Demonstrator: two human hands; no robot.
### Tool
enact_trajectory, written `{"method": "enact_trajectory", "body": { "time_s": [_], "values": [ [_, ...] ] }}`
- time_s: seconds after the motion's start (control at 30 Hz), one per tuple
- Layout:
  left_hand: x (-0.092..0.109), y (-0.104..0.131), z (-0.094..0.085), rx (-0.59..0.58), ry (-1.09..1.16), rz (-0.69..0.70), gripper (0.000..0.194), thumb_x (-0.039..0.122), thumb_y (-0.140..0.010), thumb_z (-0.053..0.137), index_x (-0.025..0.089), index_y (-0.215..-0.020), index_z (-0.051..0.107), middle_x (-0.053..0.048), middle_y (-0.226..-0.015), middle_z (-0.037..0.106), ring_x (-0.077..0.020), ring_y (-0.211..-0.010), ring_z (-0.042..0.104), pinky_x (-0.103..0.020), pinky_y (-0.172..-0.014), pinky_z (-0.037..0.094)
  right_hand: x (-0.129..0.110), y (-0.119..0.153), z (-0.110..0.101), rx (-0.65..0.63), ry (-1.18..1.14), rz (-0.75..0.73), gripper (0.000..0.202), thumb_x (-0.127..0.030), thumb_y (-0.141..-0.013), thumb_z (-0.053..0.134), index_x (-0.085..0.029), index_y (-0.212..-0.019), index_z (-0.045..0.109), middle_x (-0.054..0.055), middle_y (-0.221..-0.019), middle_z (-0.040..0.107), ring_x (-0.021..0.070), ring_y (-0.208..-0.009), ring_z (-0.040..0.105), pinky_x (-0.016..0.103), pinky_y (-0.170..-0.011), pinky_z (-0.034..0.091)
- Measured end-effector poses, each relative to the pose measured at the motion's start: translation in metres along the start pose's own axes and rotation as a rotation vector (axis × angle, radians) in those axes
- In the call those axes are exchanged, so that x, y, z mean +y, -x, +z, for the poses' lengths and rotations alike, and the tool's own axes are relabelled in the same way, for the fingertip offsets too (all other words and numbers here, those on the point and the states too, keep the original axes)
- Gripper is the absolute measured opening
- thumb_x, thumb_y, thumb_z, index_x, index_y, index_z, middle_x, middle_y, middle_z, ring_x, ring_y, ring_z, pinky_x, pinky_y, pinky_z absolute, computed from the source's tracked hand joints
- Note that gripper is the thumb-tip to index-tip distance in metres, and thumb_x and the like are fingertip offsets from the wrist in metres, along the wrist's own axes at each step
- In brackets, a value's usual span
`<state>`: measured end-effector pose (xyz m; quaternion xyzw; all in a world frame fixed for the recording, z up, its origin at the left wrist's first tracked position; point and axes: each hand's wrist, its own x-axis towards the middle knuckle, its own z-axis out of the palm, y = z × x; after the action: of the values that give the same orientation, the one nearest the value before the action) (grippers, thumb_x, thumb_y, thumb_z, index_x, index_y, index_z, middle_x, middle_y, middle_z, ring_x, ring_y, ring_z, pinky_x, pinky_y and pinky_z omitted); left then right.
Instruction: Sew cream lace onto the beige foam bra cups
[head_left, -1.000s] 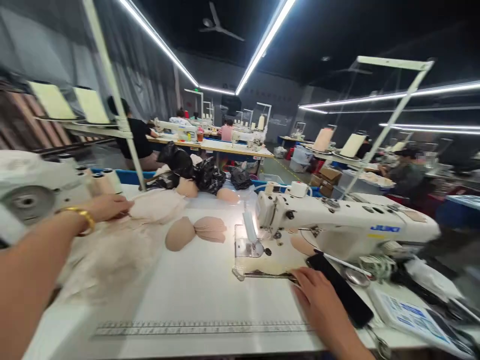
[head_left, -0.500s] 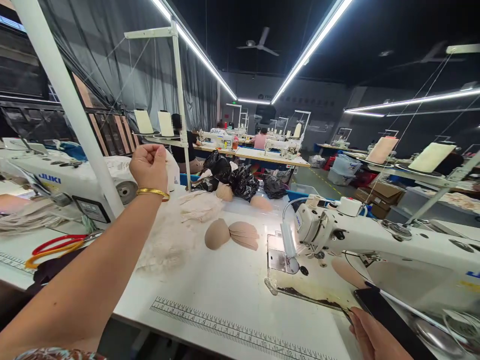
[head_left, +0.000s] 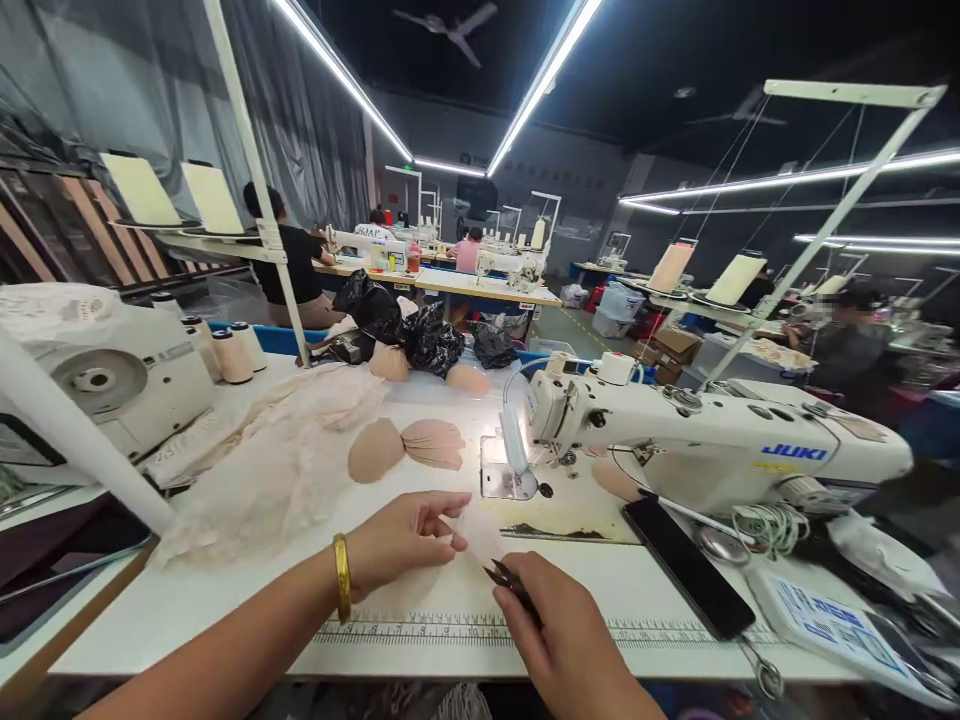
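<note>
I see my right hand (head_left: 561, 618) clamped on dark snips (head_left: 517, 588), sheer fabric (head_left: 481, 530) between their tips and my left hand (head_left: 401, 541), whose grip I cannot tell.

A sheer, pale scrap (head_left: 481, 528) shows beside a dark tool (head_left: 519, 592) with parted points.

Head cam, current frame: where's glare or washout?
Head view: glare at the needle end of the sewing machine; head view: ceiling tubes blown white; head view: sheer piece by the left hand nearly blends into the white tabletop.
</note>
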<state>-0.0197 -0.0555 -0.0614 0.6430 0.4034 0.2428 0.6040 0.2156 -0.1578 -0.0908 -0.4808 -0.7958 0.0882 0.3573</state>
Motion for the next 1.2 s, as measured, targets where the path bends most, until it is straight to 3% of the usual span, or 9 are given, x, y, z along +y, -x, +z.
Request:
{"method": "enact_trajectory", "body": {
  "time_s": [0.17, 0.47, 0.6, 0.7, 0.8, 0.93, 1.03, 1.13, 1.2],
  "values": [
    [-0.003, -0.002, 0.009, -0.128, -0.041, -0.027, 0.091, 0.035, -0.072, 0.082, 0.019, -0.157, 0.053, -0.013, -0.125, 0.076, -0.0346, -0.130, 0.065, -0.047, -0.115, 0.045, -0.005, -0.010, 0.015, 0.067, 0.286, -0.088, 0.014, -0.019, -0.107, 0.046, -0.023, -0.107, 0.059, 0.003, -0.083, 0.072, 0.0218, -0.067, 0.068, 0.030, -0.062, 0.043],
    [0.001, 0.006, 0.008, -0.072, -0.199, -0.030, 0.077, 0.036, -0.068, 0.080, 0.030, -0.144, 0.068, -0.008, -0.143, 0.071, -0.0355, -0.128, 0.065, -0.043, -0.100, 0.057, -0.009, -0.018, 0.028, 0.069, 0.536, -0.105, 0.022, -0.003, -0.094, 0.047, -0.024, -0.090, 0.054, 0.000, -0.069, 0.064, 0.0206, -0.054, 0.059, 0.032, -0.056, 0.029],
    [0.010, 0.015, -0.023, 0.144, -0.402, 0.008, 0.052, 0.036, -0.068, 0.074, 0.036, -0.120, 0.082, -0.002, -0.120, 0.081, -0.0343, -0.111, 0.072, -0.040, -0.091, 0.059, 0.030, -0.002, 0.001, 0.050, 0.541, 0.022, 0.020, -0.015, -0.104, 0.043, -0.023, -0.094, 0.058, 0.001, -0.070, 0.067, 0.0198, -0.054, 0.059, 0.031, -0.053, 0.031],
    [0.013, 0.016, -0.043, 0.372, -0.599, 0.098, 0.038, 0.039, -0.071, 0.070, 0.039, -0.107, 0.082, 0.000, -0.115, 0.082, -0.0348, -0.103, 0.073, -0.043, -0.090, 0.059, 0.059, 0.011, -0.022, 0.110, 0.608, 0.055, 0.024, -0.024, -0.108, 0.043, -0.020, -0.109, 0.067, 0.010, -0.090, 0.074, 0.0262, -0.077, 0.068, 0.035, -0.068, 0.047],
    [0.021, 0.011, -0.041, 0.490, -0.768, 0.348, 0.024, 0.037, -0.079, 0.062, 0.034, -0.096, 0.079, -0.003, -0.106, 0.081, -0.0339, -0.104, 0.071, -0.045, -0.093, 0.055, 0.051, 0.014, -0.030, 0.126, 0.335, 0.103, 0.030, -0.037, -0.109, 0.047, -0.020, -0.122, 0.069, 0.017, -0.114, 0.073, 0.0324, -0.102, 0.067, 0.047, -0.086, 0.053],
    [0.038, 0.006, -0.002, 0.561, -0.962, 0.790, 0.014, 0.015, -0.083, 0.054, 0.026, -0.082, 0.064, -0.007, -0.095, 0.073, -0.0289, -0.094, 0.066, -0.043, -0.086, 0.052, 0.005, 0.006, -0.010, -0.249, -0.637, 0.364, 0.045, -0.063, -0.105, 0.055, -0.023, -0.114, 0.073, 0.010, -0.108, 0.075, 0.0266, -0.103, 0.070, 0.040, -0.089, 0.055],
    [0.038, 0.014, 0.033, 0.345, -0.993, 0.932, 0.020, 0.006, -0.081, 0.054, 0.026, -0.082, 0.056, -0.005, -0.088, 0.071, -0.0247, -0.078, 0.061, -0.039, -0.072, 0.050, -0.013, -0.007, 0.013, -0.174, -1.346, 0.599, 0.068, -0.081, -0.093, 0.058, -0.019, -0.119, 0.068, 0.012, -0.107, 0.076, 0.0253, -0.099, 0.072, 0.033, -0.077, 0.055],
    [0.024, 0.030, 0.052, -0.123, -0.873, 0.845, 0.016, 0.018, -0.086, 0.068, 0.030, -0.089, 0.058, -0.003, -0.090, 0.074, -0.0237, -0.075, 0.063, -0.037, -0.067, 0.052, -0.009, -0.020, 0.016, 0.095, -1.483, 0.732, 0.051, -0.064, -0.083, 0.083, -0.021, -0.104, 0.066, 0.002, -0.088, 0.072, 0.0192, -0.082, 0.068, 0.028, -0.072, 0.051],
    [0.013, 0.037, 0.053, -0.310, -0.680, 0.699, 0.021, 0.031, -0.086, 0.080, 0.035, -0.098, 0.063, -0.002, -0.099, 0.076, -0.0234, -0.087, 0.068, -0.035, -0.076, 0.056, -0.003, -0.025, 0.006, 0.069, -1.418, 0.723, 0.047, -0.057, -0.078, 0.089, -0.022, -0.100, 0.067, -0.002, -0.084, 0.068, 0.0159, -0.074, 0.062, 0.026, -0.071, 0.048]
  ]
}}
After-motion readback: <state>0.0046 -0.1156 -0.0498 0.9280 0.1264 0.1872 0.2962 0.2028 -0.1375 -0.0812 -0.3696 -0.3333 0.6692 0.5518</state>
